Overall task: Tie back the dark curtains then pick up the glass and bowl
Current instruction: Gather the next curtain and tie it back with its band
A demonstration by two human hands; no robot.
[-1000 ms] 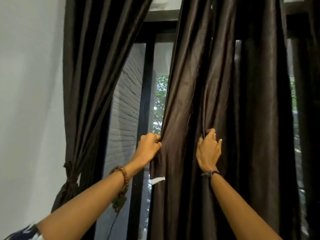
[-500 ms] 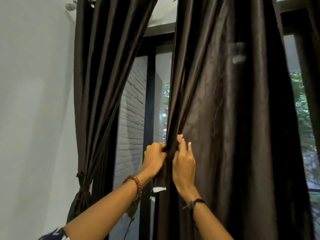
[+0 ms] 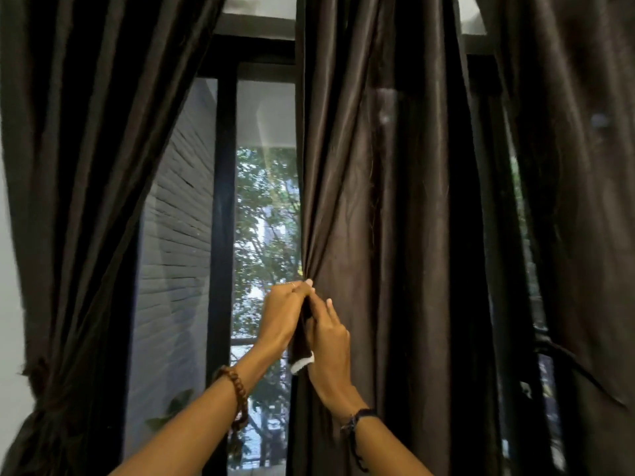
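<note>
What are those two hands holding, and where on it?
Both the left hand and the right hand grip the middle dark curtain at its left edge, bunching the fabric.

No text, label, brand, number or sign can be read; the small white tag (image 3: 303,363) on the dark brown satin curtain (image 3: 395,235) looks blank.

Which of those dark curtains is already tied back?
The left curtain, cinched by a knotted tie near the wall; the middle curtain hangs loose.
</note>
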